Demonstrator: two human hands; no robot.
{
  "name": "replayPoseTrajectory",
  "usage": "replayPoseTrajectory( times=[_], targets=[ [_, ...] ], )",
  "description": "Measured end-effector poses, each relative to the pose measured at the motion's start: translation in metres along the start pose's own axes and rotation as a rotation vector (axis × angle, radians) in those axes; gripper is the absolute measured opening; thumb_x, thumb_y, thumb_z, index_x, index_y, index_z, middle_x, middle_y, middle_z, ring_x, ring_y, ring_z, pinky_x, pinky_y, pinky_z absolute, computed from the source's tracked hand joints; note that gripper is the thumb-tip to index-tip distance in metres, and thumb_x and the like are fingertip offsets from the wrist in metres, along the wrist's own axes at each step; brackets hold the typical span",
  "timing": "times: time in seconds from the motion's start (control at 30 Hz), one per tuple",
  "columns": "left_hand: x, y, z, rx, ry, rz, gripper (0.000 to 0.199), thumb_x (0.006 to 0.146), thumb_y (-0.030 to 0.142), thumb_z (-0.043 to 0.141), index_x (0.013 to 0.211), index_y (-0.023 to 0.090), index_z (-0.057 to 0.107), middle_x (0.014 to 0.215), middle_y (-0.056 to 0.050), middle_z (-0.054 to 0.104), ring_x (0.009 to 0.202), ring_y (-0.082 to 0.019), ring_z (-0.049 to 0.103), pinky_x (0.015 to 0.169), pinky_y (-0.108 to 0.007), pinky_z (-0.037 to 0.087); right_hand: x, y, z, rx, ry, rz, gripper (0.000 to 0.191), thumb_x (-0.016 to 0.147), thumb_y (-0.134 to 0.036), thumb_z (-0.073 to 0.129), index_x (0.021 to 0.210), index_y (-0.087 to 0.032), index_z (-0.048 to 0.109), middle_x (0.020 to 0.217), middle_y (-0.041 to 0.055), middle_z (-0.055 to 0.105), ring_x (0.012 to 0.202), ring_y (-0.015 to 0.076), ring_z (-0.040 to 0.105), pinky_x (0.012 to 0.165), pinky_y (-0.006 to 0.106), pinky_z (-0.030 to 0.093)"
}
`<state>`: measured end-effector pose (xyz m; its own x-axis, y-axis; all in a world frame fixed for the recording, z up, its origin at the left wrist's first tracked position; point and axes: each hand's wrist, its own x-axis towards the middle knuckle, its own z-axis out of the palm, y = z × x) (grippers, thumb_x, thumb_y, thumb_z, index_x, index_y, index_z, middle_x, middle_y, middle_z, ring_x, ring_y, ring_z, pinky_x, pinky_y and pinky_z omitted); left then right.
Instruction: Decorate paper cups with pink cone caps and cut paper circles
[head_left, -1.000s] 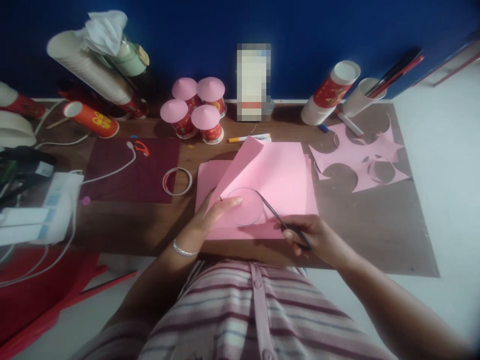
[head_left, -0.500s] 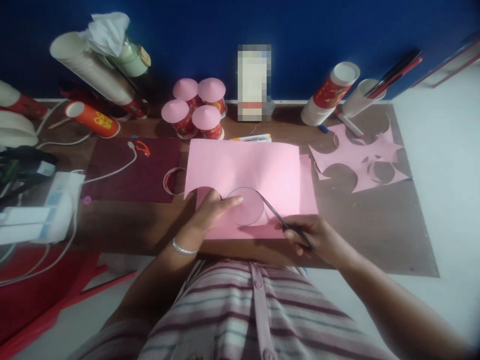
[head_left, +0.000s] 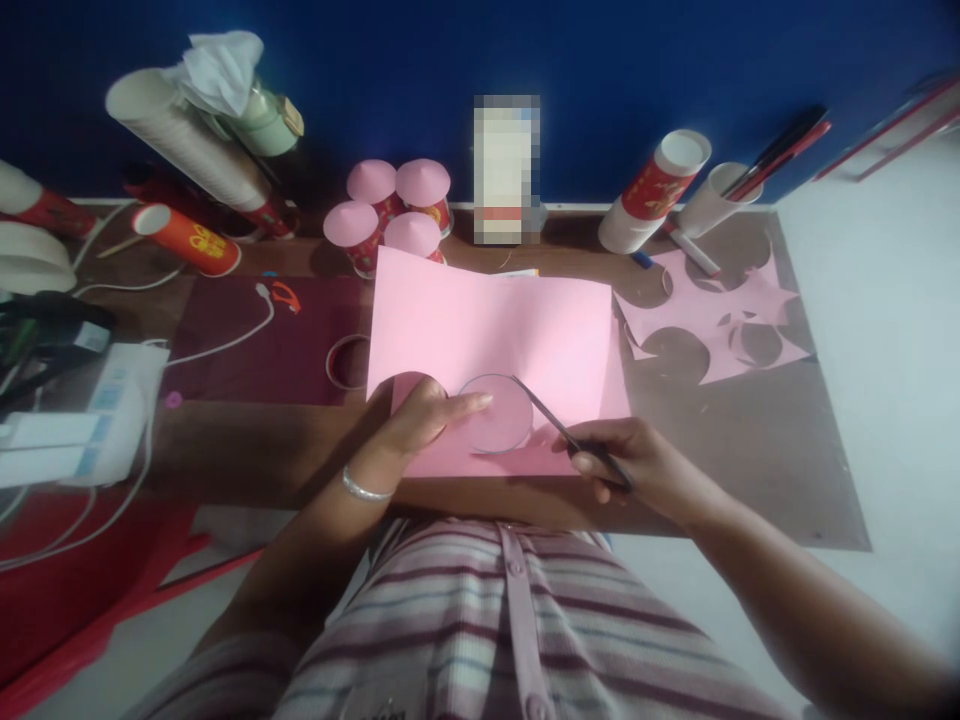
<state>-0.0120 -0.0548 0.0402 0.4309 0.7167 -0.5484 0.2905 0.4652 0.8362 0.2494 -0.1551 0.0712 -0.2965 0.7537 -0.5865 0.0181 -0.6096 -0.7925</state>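
Observation:
My left hand (head_left: 431,415) grips a sheet of pink paper (head_left: 487,320) near its front edge, thumb on top and fingers hidden beneath. Under the thumb a drawn circle (head_left: 499,425) is partly cut free along its outline. In my right hand (head_left: 619,450) are dark-handled scissors (head_left: 551,415), their blades reaching into the sheet at the circle's upper right edge. A rounded notch shows in the sheet's front left edge, beside my left hand. Below the raised sheet lies more pink paper (head_left: 450,465) on the table.
Several red cups with pink cone tops (head_left: 351,225) stand behind the sheet. Pink paper scraps with round holes (head_left: 720,300) lie at the right, near a pen cup (head_left: 720,200). A roll of tape (head_left: 347,362), a white cable (head_left: 217,350) and a power strip (head_left: 131,410) are on the left.
The pink sheet's back left corner has risen, now covering part of the front cone-topped cup. The scissors have moved slightly along the circle's edge, and the sheet has shifted a little.

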Motion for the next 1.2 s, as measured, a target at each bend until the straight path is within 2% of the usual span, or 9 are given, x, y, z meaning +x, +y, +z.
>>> replayPoseTrajectory(
  times=[0.17, 0.3, 0.6, 0.83, 0.97, 1.2],
  targets=[
    [0.003, -0.001, -0.003, -0.024, -0.009, 0.009, 0.068, 0.071, 0.046, 0.082, 0.046, 0.022, 0.023, 0.047, 0.009, 0.018, 0.045, -0.002, 0.017, 0.044, -0.025, 0.009, -0.002, -0.004, -0.002, -0.069, -0.047, -0.015, 0.046, 0.083, -0.056, 0.077, 0.093, -0.011, 0.074, 0.051, -0.0046, 0.053, 0.044, 0.0041, 0.042, 0.041, 0.016, 0.037],
    [0.004, 0.001, -0.003, -0.119, -0.039, 0.068, 0.064, 0.069, 0.041, 0.085, 0.048, 0.021, 0.028, 0.048, 0.008, 0.024, 0.046, -0.003, 0.022, 0.045, -0.023, 0.013, -0.002, -0.002, -0.002, -0.067, -0.041, -0.028, 0.047, 0.084, -0.055, 0.077, 0.098, -0.011, 0.074, 0.052, -0.0047, 0.053, 0.044, 0.0041, 0.043, 0.04, 0.016, 0.036],
    [0.006, -0.004, -0.006, -0.105, -0.067, 0.087, 0.065, 0.074, 0.04, 0.083, 0.051, 0.021, 0.025, 0.051, 0.008, 0.022, 0.047, -0.002, 0.021, 0.046, -0.024, 0.014, -0.001, 0.004, -0.001, -0.059, -0.039, -0.044, 0.042, 0.087, -0.052, 0.076, 0.097, -0.012, 0.074, 0.053, -0.0048, 0.052, 0.045, 0.004, 0.043, 0.041, 0.017, 0.035],
    [0.006, 0.01, -0.004, -0.068, -0.046, 0.084, 0.062, 0.068, 0.039, 0.085, 0.05, 0.021, 0.029, 0.05, 0.008, 0.026, 0.047, -0.003, 0.023, 0.043, -0.023, 0.014, -0.001, 0.004, -0.002, -0.037, -0.05, -0.037, 0.043, 0.086, -0.051, 0.077, 0.102, -0.011, 0.076, 0.054, -0.0049, 0.052, 0.046, 0.0043, 0.043, 0.041, 0.017, 0.035],
    [0.007, 0.016, -0.006, -0.02, -0.086, 0.07, 0.062, 0.064, 0.041, 0.086, 0.047, 0.021, 0.029, 0.049, 0.008, 0.025, 0.047, -0.003, 0.024, 0.043, -0.023, 0.013, 0.0, 0.003, -0.002, -0.01, -0.062, 0.002, 0.044, 0.085, -0.051, 0.078, 0.103, -0.011, 0.075, 0.054, -0.0049, 0.053, 0.046, 0.005, 0.043, 0.042, 0.018, 0.036],
    [0.001, 0.04, -0.002, 0.04, -0.114, 0.039, 0.071, 0.061, 0.03, 0.088, 0.038, 0.021, 0.022, 0.042, 0.01, 0.013, 0.042, -0.002, 0.018, 0.041, -0.024, 0.009, 0.002, 0.0, -0.003, -0.028, -0.074, -0.022, 0.04, 0.087, -0.049, 0.076, 0.097, -0.011, 0.075, 0.054, -0.0053, 0.051, 0.046, 0.0046, 0.041, 0.043, 0.019, 0.036]
  ],
)
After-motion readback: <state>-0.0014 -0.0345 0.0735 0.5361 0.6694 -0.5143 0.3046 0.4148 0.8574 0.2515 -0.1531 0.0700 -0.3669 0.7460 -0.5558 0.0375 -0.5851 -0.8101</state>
